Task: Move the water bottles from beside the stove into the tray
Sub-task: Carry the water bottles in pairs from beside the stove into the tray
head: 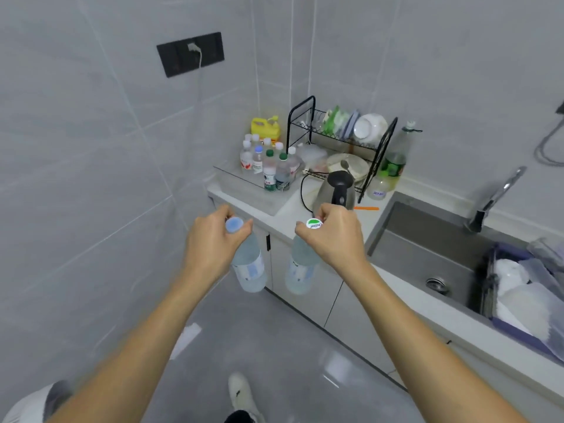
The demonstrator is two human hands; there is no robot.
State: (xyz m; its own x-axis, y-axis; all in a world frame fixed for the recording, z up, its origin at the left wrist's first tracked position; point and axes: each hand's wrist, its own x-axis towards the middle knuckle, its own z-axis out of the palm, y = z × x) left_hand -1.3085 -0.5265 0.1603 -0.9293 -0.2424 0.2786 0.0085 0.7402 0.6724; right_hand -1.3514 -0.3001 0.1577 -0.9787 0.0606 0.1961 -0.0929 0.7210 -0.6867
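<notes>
Left hand (210, 242) fingers clamp a blue-capped bottle (248, 267); right hand (332, 236) fingers clamp a white-capped bottle (300, 270) (both hanging). More bottles (268, 166) stand, perhaps in a clear tray (232, 175).

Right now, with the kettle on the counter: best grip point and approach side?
Grip the kettle by its black handle, coming from the front edge of the counter. It stands upright, and the handle faces the person, clear of the dish rack behind it. Both hands are full: the left hand and right hand each hold a bottle.
</notes>
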